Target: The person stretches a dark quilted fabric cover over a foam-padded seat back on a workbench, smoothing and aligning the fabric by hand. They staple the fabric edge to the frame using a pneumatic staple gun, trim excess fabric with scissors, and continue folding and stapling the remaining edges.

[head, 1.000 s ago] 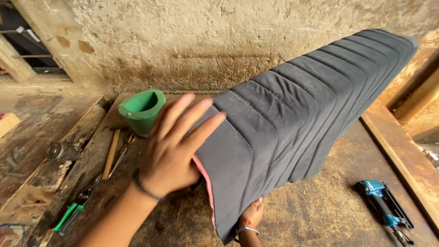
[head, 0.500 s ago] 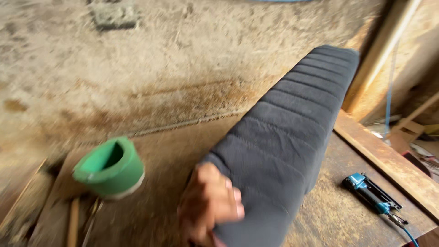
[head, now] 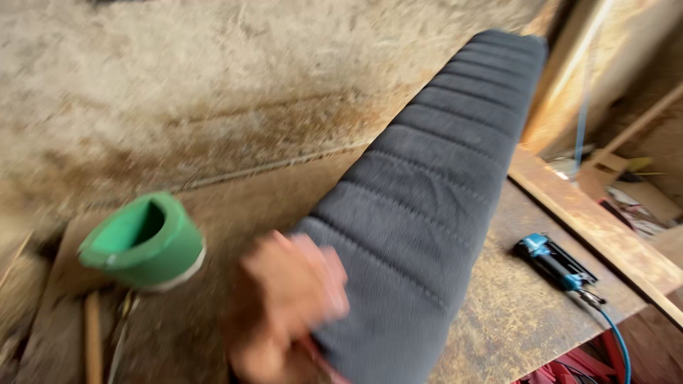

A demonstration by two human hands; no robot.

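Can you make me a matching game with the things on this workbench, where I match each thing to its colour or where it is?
Things:
1. ribbed seat cushion
2. cup-shaped container
3. air tool
4. blurred hand

Descriptions:
A. green, on the left of the bench
B. dark grey, long, running up toward the wall
C. at the near end of the cushion
D. blue and black, lying to the right of the cushion with a blue hose

Pairs: 1-B, 2-A, 3-D, 4-C
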